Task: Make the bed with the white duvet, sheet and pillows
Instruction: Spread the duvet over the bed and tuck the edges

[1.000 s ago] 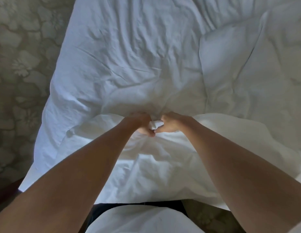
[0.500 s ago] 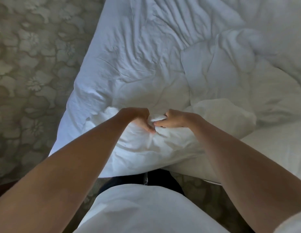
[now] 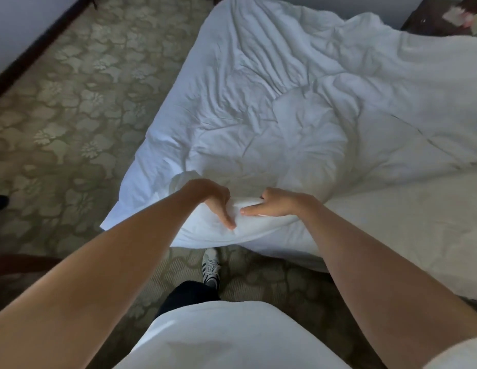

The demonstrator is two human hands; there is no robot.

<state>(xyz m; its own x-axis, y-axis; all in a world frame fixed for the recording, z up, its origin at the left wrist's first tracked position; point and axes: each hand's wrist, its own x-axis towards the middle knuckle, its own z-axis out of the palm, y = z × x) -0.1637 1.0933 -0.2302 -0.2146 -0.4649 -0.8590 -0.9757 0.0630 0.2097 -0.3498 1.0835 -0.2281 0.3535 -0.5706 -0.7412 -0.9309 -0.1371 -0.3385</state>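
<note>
At the near edge of the bed, the left hand (image 3: 214,202) and right hand (image 3: 269,205) both grip a bunched fold of the white duvet (image 3: 272,107), fingers curled under, thumbs lying on top. Beyond them it spreads, rumpled, across the mattress (image 3: 407,227), over patterned carpet (image 3: 72,102).

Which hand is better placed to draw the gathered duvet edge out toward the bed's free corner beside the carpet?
Left. The left hand grips the duvet nearer that corner; the right hand holds it further inward.
</note>
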